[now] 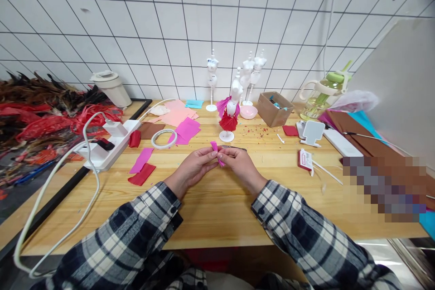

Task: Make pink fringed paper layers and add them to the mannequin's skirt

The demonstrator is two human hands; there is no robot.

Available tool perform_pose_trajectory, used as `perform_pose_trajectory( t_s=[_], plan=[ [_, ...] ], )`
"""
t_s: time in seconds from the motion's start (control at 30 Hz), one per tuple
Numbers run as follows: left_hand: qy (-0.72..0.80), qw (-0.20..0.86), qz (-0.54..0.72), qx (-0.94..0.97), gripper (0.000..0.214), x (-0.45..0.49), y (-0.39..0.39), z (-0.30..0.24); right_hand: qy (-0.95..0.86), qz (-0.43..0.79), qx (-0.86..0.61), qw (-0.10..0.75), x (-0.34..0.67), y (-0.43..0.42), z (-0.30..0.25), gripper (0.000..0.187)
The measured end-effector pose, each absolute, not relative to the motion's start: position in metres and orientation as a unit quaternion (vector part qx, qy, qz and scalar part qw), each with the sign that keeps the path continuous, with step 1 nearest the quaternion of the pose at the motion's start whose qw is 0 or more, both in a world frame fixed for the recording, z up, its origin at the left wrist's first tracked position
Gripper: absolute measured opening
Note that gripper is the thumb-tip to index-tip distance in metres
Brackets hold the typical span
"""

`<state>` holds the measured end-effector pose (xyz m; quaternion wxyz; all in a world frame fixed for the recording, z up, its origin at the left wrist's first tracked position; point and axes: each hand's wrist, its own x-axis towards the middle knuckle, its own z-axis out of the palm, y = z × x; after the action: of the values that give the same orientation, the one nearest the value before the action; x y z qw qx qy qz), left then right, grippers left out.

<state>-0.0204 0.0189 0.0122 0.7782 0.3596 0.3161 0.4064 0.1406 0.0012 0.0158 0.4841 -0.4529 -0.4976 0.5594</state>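
Note:
A narrow gathered piece of magenta crepe paper (214, 146) is pinched between my two hands over the middle of the table. My left hand (200, 161) grips it from the left, and my right hand (239, 163) pinches its lower part with thumb and fingers. Just beyond them a small white mannequin (237, 88) stands upright on a round base, dressed in a red ruffled skirt (228, 122) with magenta paper at its side. Behind my right fingers lies a thin dark tool (234, 147), partly hidden.
Left are a tape roll (164, 146), magenta sheets (188, 130), a red strip (142, 175) and a power strip (112, 145) with looping cables. Further back stand more mannequins (212, 77), a pink bowl (248, 112) and a cardboard box (274, 111). At right are a phone stand (312, 132) and a bottle (321, 95).

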Motion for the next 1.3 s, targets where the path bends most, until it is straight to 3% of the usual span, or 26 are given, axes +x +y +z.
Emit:
perform_pose_trajectory(
  t_s=[0.2,0.47,0.6,0.8,1.03,1.2,1.3],
  plan=[
    [0.336,0.774,0.420,0.334,0.025,-0.021,0.021,0.013,-0.502,0.536,-0.475,0.484,0.138,0.000,0.017,0.029],
    [0.381,0.731,0.478,0.305,0.027,-0.013,0.019,0.016,-0.539,0.394,-0.573,0.476,0.132,-0.004,0.018,0.022],
    [0.369,0.740,0.466,0.315,0.035,-0.010,0.017,0.015,-0.553,0.376,-0.582,0.463,0.131,-0.002,0.013,0.022],
    [0.387,0.737,0.478,0.281,0.025,-0.015,0.020,0.015,-0.558,0.376,-0.577,0.463,0.132,-0.001,0.011,0.023],
    [0.396,0.710,0.480,0.330,0.029,-0.017,0.021,0.014,-0.581,0.394,-0.559,0.441,0.134,0.002,0.006,0.021],
    [0.435,0.637,0.461,0.438,0.031,-0.026,0.022,0.026,-0.615,0.378,-0.527,0.449,0.152,0.008,0.010,0.030],
    [0.433,0.666,0.359,0.490,0.031,-0.037,0.023,0.034,-0.625,0.393,-0.481,0.473,0.165,0.009,0.021,0.043]
  ],
)
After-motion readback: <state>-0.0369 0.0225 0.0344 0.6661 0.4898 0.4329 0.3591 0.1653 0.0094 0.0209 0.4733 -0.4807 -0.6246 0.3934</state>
